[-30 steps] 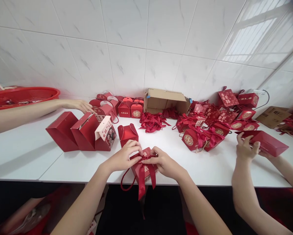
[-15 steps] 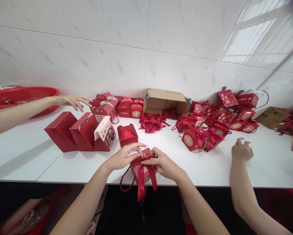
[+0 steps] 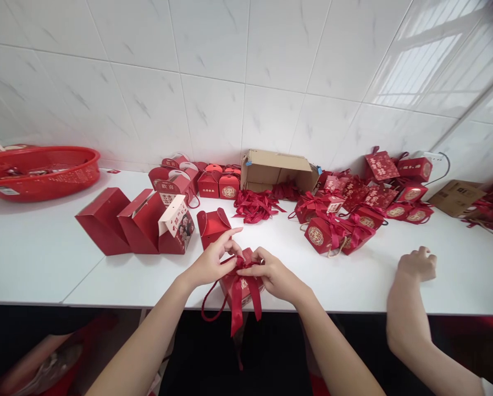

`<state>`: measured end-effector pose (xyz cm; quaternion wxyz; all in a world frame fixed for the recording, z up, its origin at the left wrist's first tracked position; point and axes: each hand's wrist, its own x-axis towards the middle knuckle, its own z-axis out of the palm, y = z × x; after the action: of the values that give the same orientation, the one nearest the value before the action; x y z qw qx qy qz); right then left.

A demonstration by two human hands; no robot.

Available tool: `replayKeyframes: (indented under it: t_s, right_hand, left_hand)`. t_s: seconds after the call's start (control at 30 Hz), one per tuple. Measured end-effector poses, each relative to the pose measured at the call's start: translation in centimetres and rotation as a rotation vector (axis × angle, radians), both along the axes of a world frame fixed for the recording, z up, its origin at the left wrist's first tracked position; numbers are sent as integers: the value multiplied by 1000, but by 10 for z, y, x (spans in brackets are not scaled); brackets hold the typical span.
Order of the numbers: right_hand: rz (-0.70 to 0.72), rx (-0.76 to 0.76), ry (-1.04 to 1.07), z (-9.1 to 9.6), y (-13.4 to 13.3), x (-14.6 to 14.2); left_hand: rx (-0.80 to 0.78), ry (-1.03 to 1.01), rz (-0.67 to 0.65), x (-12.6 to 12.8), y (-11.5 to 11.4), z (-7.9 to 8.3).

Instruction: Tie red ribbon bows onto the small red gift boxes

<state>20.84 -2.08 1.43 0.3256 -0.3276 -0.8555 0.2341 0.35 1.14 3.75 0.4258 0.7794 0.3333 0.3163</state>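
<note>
Two-handed, pinching ribbon (image 3: 237,307) on near box (image 3: 245,284) with left hand (image 3: 211,263) nearly closed, index lifted, and right hand (image 3: 276,275) closed thumb-to-finger. Ideally pulling evenly, keeping box steady.

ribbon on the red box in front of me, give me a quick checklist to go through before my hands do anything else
1. Left hand at the ribbon: ok, fingers at the knot area, index finger raised.
2. Right hand at the ribbon: ok, thumb reaching the knot area.
3. Knot tight: cannot tell, fingers partly cover it.
4. Ribbon tails even: not ok, the left one hangs lower.
5. Red box fully on the table: cannot tell, it sits at the near edge.
6. Co-worker's hand clear of the box: ok, well off to the right.
</note>
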Motion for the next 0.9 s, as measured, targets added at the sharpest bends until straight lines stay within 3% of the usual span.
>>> replayKeyframes:
  t_s: [0.2,0.4,0.5,0.6,0.73,0.9]
  right_hand:
    - [10,-25,21,-1,0,0]
    - [50,-192,89,-1,-2,-1]
    - [32,-147,66,-1,-2,-1]
    - [1,-93,35,-3,-1,0]
    - [27,-162,87,-4,-2,1]
    - [32,-205,116,-3,-3,1]
  left_hand:
    - [16,119,-38,-4,1,5]
    - [149,377,-17,-3,2,11]
    - [220,478,1,0,-1,15]
    - [277,415,-37,0,-1,14]
    - [252,182,-34,-9,5,6]
    - [180,165,-26,-19,13,-3]
